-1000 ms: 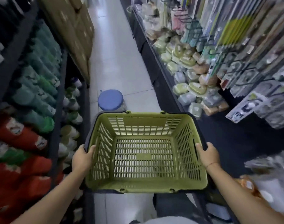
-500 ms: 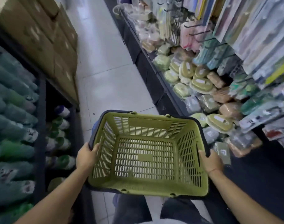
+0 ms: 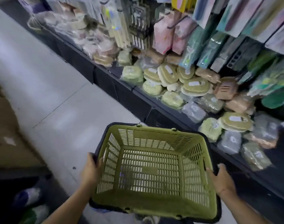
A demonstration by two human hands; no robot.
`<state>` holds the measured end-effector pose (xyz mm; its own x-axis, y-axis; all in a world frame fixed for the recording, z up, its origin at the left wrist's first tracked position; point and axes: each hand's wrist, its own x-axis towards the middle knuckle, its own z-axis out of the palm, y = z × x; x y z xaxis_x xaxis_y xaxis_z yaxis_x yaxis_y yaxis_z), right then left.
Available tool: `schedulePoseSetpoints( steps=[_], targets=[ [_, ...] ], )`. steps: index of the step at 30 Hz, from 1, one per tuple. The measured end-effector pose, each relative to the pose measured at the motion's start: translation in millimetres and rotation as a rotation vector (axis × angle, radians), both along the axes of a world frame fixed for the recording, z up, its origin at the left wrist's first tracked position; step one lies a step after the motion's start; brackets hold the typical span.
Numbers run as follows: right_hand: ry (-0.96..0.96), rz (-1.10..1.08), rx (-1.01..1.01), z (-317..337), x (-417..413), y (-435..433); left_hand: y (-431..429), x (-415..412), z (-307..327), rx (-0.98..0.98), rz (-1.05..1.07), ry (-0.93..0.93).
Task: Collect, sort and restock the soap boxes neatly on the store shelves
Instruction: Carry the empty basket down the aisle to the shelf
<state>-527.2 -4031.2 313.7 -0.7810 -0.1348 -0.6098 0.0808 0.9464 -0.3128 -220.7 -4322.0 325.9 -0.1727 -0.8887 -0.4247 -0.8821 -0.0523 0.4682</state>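
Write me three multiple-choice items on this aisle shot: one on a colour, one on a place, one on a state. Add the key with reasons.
1. What colour is the basket?
A. red
B. olive green
C. white

2. Where do the wrapped soap boxes lie?
A. in the basket
B. on a trolley
C. on the shelf at the person's right

3. What does the basket hold?
A. nothing
B. one box
C. a full load

Key: B, its slatted walls are olive green. C, they are piled on the shelf beyond the basket's right side. A, its slatted bottom is bare, while the left hand and right hand grip its sides.
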Motion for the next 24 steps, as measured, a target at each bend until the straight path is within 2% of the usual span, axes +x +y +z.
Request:
schedulePoseSetpoints(
  steps=[5,11,18,24],
  targets=[
    [0.008,-0.212,0.049,-83.5,7.2,-32.5,-73.8,-50.0,-91.4,0.017,-0.151,-0.059],
    [-0.019,-0.392,0.144,-189.7,22.6,-58.5,-126.6,-97.2,-211.4,0.05,-0.215,-0.055],
    [-0.062,-0.402,0.17,-285.7,38.7,-74.3,-153.7,-101.0,-317.1,0.07,-0.251,-0.109],
    [-0.075,-0.321,0.116,-339.1,37.7,-87.8,-161.5,-88.8,-372.3,0.09,-0.246,-0.173]
  ],
)
